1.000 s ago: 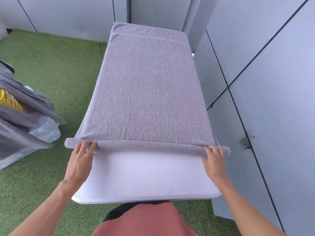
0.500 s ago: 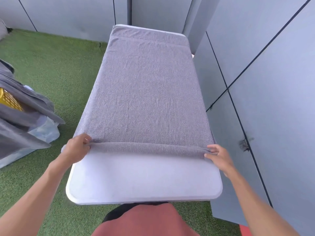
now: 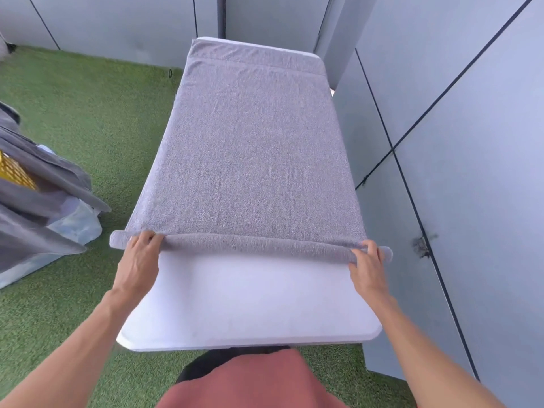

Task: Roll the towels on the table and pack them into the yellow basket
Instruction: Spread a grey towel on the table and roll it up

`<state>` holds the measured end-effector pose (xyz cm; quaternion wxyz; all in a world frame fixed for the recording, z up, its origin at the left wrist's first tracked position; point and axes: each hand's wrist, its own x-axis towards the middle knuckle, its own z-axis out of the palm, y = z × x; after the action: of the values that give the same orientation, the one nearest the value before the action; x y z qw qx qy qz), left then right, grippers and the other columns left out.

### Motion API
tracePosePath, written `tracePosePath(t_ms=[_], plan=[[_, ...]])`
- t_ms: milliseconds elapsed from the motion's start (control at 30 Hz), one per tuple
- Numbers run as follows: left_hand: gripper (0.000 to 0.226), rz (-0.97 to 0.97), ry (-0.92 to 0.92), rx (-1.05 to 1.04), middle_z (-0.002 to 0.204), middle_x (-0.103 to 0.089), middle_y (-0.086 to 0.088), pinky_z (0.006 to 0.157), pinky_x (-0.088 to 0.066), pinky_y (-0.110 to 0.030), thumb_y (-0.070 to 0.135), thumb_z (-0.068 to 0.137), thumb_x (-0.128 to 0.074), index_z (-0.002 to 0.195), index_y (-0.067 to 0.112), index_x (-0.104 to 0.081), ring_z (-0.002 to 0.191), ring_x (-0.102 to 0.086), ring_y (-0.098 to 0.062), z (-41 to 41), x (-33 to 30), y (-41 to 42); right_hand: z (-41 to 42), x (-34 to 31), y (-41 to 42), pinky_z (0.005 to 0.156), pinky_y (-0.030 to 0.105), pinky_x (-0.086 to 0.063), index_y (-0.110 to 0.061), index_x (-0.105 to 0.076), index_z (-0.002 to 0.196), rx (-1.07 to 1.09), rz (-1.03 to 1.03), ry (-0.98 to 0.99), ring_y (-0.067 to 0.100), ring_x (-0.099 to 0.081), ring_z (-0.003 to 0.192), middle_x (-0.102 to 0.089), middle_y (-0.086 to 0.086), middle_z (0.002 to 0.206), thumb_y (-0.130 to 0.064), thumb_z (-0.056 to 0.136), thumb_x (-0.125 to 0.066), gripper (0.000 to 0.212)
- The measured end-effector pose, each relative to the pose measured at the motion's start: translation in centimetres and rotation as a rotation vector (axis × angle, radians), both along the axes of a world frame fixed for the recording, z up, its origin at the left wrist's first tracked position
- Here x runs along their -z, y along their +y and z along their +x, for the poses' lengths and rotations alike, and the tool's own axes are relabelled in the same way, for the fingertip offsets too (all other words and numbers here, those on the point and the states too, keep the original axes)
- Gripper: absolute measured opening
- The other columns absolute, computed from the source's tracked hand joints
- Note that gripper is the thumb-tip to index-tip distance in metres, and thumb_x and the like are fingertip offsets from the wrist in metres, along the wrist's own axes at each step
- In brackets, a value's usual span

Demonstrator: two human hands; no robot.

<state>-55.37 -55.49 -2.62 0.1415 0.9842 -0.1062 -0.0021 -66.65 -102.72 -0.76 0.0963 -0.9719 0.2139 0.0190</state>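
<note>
Towel: a grey towel (image 3: 250, 160) lies flat along the white counter (image 3: 250, 304), covering it from the far end to about the middle; its near edge is wound into a thin roll (image 3: 250, 245) that runs across the counter, both ends sticking out past the counter's sides.
Left hand: the left hand (image 3: 137, 265) sits at the left end of the roll, fingers curled over the top of it; the grip pinches the roll.
Right hand: the right hand (image 3: 366, 267) sits at the right end, fingers bent over the roll and thumb at its near side; this grip also pinches the roll.
Counter: the near part is bare white, between the roll and the person's body.
Yellow basket: a yellow basket (image 3: 14, 172) shows at the far left edge, on the floor, well apart from the counter and mostly hidden under more grey towels (image 3: 44, 195) draped over it.
Floor: green artificial grass (image 3: 88, 113).
Surroundings: grey wall panels (image 3: 471, 142) stand to the right and at the far side.
</note>
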Motion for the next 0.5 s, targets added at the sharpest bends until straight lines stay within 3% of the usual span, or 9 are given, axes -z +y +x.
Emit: tracePosePath(t_ms=[133, 267, 300, 367, 400, 433, 500], plan=[[0.013, 0.008, 0.115, 0.049, 0.093, -0.053, -0.008, 0.07, -0.048, -0.046, -0.001, 0.09, -0.053, 0.097, 0.007, -0.061, 0.087, -0.057, -0.033, 0.5, 0.0, 1.4, -0.3, -0.8, -1.1, 0.103, 0.035, -0.031, -0.004, -0.061, 0.117, -0.093, -0.05, 0.162, 0.028, -0.04, 0.12, -0.053, 0.005, 0.122, -0.014, 0.093, -0.055, 0.027], [0.016, 0.103, 0.408, 0.012, 0.098, -0.056, -0.003, 0.071, -0.043, -0.034, 0.007, 0.094, -0.049, 0.101, 0.01, -0.063, 0.095, -0.06, -0.029, 0.5, -0.4, 2.5, -1.2, -1.9, -2.4, 0.096, 0.033, -0.038, -0.014, -0.064, 0.119, -0.126, 0.078, 0.375, 0.027, -0.052, 0.117, -0.061, 0.006, 0.119, -0.023, 0.091, -0.059, 0.03], [0.018, 0.093, 0.465, -0.026, 0.103, -0.06, -0.005, 0.075, -0.044, -0.032, 0.007, 0.093, -0.051, 0.106, 0.011, -0.064, 0.099, -0.061, -0.029, 0.8, -0.5, 2.6, -1.1, -2.1, -2.5, 0.093, 0.035, -0.041, -0.016, -0.066, 0.116, -0.058, 0.194, 0.359, 0.026, -0.057, 0.112, -0.065, 0.006, 0.116, -0.021, 0.088, -0.063, 0.028], [0.023, -0.11, 0.513, -0.121, 0.107, -0.065, -0.009, 0.08, -0.048, -0.034, 0.005, 0.089, -0.058, 0.111, 0.011, -0.062, 0.101, -0.061, -0.031, 1.8, -0.9, 2.6, -1.0, -2.2, -2.4, 0.093, 0.04, -0.045, -0.021, -0.067, 0.107, 0.126, 0.462, 0.216, 0.022, -0.062, 0.106, -0.066, 0.003, 0.113, -0.016, 0.082, -0.071, 0.026], [0.022, -0.205, 0.497, -0.173, 0.105, -0.064, -0.008, 0.078, -0.049, -0.036, 0.005, 0.087, -0.063, 0.108, 0.012, -0.062, 0.097, -0.061, -0.031, 2.2, -1.3, 2.5, -0.8, -2.1, -2.3, 0.095, 0.043, -0.045, -0.025, -0.065, 0.101, 0.182, 0.499, 0.103, 0.021, -0.061, 0.106, -0.063, 0.002, 0.112, -0.014, 0.078, -0.074, 0.027], [0.02, -0.255, 0.446, -0.211, 0.102, -0.06, -0.006, 0.075, -0.048, -0.037, 0.007, 0.084, -0.067, 0.102, 0.015, -0.062, 0.095, -0.058, -0.031, 2.3, -1.9, 2.3, -0.8, -1.9, -2.0, 0.097, 0.045, -0.044, -0.027, -0.063, 0.095, 0.203, 0.462, -0.003, 0.022, -0.058, 0.106, -0.059, 0.002, 0.11, -0.013, 0.076, -0.076, 0.027], [0.012, -0.171, 0.251, -0.194, 0.099, -0.054, -0.007, 0.077, -0.045, -0.042, 0.011, 0.081, -0.072, 0.09, 0.018, -0.068, 0.095, -0.051, -0.034, 1.7, -2.5, 1.8, -1.4, -1.4, -1.0, 0.1, 0.045, -0.038, -0.025, -0.064, 0.085, 0.18, 0.283, -0.147, 0.026, -0.051, 0.107, -0.051, 0.003, 0.107, -0.013, 0.077, -0.076, 0.019]])
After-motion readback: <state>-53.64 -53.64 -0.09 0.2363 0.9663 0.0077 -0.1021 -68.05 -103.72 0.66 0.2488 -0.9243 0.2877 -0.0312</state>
